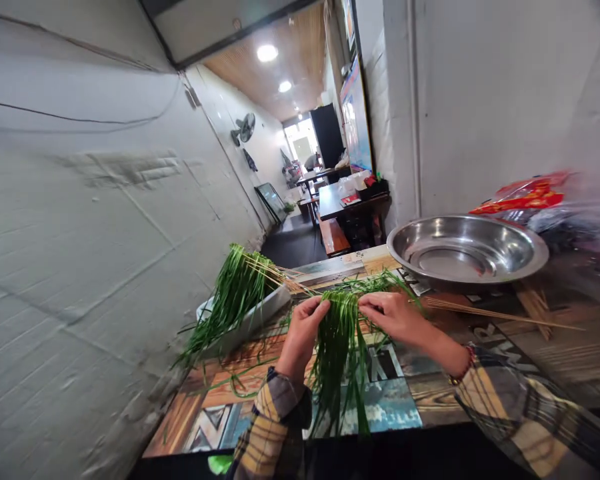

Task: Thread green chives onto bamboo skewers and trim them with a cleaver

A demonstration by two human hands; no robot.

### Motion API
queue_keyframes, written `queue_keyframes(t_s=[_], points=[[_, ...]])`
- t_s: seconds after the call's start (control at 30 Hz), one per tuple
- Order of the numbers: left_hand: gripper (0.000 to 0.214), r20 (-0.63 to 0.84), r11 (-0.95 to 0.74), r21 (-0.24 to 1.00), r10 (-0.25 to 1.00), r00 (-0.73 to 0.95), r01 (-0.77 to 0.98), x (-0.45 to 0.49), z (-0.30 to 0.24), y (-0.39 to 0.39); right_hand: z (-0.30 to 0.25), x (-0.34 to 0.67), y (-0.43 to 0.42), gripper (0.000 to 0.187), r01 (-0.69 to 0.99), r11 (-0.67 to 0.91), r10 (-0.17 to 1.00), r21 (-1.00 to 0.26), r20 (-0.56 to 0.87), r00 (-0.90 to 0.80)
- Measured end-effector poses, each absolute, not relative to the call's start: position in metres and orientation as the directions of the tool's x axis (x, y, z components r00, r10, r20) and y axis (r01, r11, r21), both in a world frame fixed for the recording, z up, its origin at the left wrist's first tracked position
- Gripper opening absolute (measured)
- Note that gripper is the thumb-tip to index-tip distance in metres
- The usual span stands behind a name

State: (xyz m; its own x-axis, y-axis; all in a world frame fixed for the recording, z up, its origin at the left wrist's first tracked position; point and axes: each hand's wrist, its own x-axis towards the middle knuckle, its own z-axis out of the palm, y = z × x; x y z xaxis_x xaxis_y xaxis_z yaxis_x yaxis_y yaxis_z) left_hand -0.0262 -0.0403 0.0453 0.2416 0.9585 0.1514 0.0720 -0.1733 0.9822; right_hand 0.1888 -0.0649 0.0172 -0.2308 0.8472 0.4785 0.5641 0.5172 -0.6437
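chive bunches point(340, 340) 2 | steel basin point(510, 250) 1 | white tray point(266, 309) 1

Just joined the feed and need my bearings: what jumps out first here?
A curtain of green chives hangs between the left hand and right hand over the patterned table. More skewered chives drape over a white tray at left, and a shiny steel basin sits empty at right.

The counter point(430, 390), patterned like patchwork wood, is carrying a steel basin point(467, 250) at its far side and a white tray point(254, 321) of skewered greens point(235, 287) at its left edge, with loose bamboo skewers point(500, 313) and plastic bags point(575, 223) lying near the basin.
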Motion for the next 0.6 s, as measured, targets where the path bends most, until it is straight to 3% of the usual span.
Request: queue_keyframes(t_s=[0.27, 0.6], points=[[0.031, 0.398, -0.438, 0.895, 0.869, 0.294, 0.081, -0.037, 0.084, -0.074, 0.084, 0.19, -0.089, 0.023, 0.628, 0.626, 0.744, -0.462, 0.595, -0.304], [0.029, 0.482, -0.509, 0.86, 0.82, 0.308, 0.009, -0.037, 0.09, -0.096, 0.119, 0.183, -0.106, 0.023, 0.669, 0.648, 0.711, -0.363, 0.602, -0.363]])
